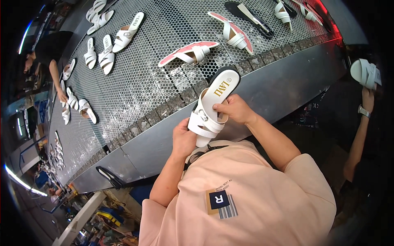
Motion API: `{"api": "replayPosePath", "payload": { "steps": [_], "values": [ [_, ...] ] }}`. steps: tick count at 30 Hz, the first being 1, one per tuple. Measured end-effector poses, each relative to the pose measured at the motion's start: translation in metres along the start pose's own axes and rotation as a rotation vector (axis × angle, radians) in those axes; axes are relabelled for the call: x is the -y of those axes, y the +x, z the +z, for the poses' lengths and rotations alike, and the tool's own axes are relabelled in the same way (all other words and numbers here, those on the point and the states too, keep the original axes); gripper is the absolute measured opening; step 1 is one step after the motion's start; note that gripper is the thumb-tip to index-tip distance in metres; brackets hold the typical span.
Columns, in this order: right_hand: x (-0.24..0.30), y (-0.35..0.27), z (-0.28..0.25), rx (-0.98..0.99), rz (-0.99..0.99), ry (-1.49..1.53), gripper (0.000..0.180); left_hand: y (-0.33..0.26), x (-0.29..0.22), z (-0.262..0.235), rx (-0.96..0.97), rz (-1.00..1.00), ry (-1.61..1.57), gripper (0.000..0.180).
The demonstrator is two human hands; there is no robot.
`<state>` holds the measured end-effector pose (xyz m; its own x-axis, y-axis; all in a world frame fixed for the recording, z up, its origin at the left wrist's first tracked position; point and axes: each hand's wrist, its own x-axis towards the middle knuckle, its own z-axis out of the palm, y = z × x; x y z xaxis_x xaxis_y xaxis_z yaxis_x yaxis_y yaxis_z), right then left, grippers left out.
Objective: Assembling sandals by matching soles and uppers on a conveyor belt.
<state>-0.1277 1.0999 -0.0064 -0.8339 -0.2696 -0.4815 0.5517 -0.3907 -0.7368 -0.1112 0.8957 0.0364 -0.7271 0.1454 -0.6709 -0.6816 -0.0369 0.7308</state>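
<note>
A white slide sandal with crossed straps, a small buckle and gold lettering on its insole is held in front of my chest, heel pointing up and away. A black sole edge shows around its heel. My left hand is closed on the strap side near the toe. My right hand grips the other side, thumb on the insole just above the straps. Beyond it, a white upper with a pink underside lies on the mesh conveyor, and another pink-bottomed upper lies to its right.
Several finished-looking white sandals lie on the conveyor's left. Black soles rest at the far right. A co-worker's hand touches sandals at left; another person's hand holds a white sandal at right. The conveyor's metal side is before me.
</note>
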Motion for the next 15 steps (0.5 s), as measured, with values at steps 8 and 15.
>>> {"api": "replayPosePath", "payload": {
  "steps": [8,15],
  "values": [
    [-0.005,0.003,-0.015,-0.029,0.039,-0.030,0.024,0.010,0.012,0.002,0.034,-0.078,-0.140,0.028],
    [-0.015,-0.021,-0.054,-0.094,0.104,0.067,0.037,0.057,-0.014,-0.002,0.062,0.025,-0.284,0.040]
  ]
}}
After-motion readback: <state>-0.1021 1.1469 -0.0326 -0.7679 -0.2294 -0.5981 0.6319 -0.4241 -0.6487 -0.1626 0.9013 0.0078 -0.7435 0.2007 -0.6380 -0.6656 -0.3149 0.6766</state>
